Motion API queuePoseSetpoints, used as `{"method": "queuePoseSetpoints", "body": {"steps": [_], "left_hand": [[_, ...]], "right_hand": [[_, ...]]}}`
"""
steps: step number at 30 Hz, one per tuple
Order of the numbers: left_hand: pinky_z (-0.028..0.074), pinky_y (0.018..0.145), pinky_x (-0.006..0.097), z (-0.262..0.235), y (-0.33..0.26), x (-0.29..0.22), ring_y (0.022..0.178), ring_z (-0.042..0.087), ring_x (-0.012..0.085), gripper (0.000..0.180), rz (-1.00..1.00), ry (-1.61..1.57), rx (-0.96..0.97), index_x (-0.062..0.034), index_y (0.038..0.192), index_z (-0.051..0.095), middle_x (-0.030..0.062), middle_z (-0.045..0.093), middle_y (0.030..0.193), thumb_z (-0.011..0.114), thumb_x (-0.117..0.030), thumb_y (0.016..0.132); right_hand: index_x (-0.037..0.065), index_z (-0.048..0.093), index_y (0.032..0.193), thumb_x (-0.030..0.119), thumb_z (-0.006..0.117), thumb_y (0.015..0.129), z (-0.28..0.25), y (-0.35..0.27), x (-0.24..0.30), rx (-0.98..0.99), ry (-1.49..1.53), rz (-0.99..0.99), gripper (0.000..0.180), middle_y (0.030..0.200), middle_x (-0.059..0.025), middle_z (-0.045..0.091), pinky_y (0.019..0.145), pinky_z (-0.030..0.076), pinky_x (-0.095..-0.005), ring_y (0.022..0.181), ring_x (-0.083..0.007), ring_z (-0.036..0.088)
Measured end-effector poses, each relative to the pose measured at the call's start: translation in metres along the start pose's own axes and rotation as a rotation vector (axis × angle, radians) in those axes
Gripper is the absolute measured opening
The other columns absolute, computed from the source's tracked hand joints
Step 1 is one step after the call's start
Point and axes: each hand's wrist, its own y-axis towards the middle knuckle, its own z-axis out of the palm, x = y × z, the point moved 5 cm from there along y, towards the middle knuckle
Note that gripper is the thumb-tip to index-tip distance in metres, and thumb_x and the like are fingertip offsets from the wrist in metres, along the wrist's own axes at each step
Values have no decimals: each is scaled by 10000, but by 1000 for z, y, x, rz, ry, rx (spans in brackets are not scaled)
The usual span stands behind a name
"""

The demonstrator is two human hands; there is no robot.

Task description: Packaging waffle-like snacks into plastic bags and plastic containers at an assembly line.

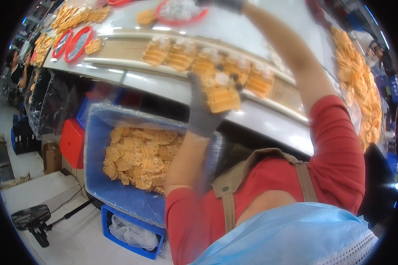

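My left hand (202,115), in a grey glove, is closed on an orange plastic part (223,98) with ridged slots and a pale round piece on top. It holds the part just in front of a rail-edged wooden board (119,47). Several similar orange parts (156,52) stand in a row along that board, with translucent white pieces at their far ends. My right hand (225,3), in a dark glove, reaches far across the table beside a red tray (203,17) of small white pieces. It is blurred and cut by the upper edge, so its fingers cannot be made out.
A blue lined bin (97,176) with many loose orange parts stands below the table, left of my arm. Red trays (78,44) of small metal pieces lie at the far left. Orange parts are heaped at the right (358,84). A red stool (71,143) stands beside the bin.
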Motion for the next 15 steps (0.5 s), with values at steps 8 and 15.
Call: {"method": "queuePoseSetpoints", "body": {"steps": [8,15], "left_hand": [[462,898,478,8,4,39,1009,539,332,733,-119,-44,63,-50,1210,506,185,537,1121,617,-628,773],[480,858,471,35,6,89,990,565,327,672,-212,-2,75,-102,1189,512,166,561,1114,579,-639,790]], "right_hand": [[47,512,1208,27,642,849,-70,-152,17,78,466,68,383,1081,-63,590,838,495,-268,978,-128,568],[18,546,1181,31,624,845,-80,-256,55,17,234,74,346,1126,-75,576,965,444,-292,1087,-163,527]]}}
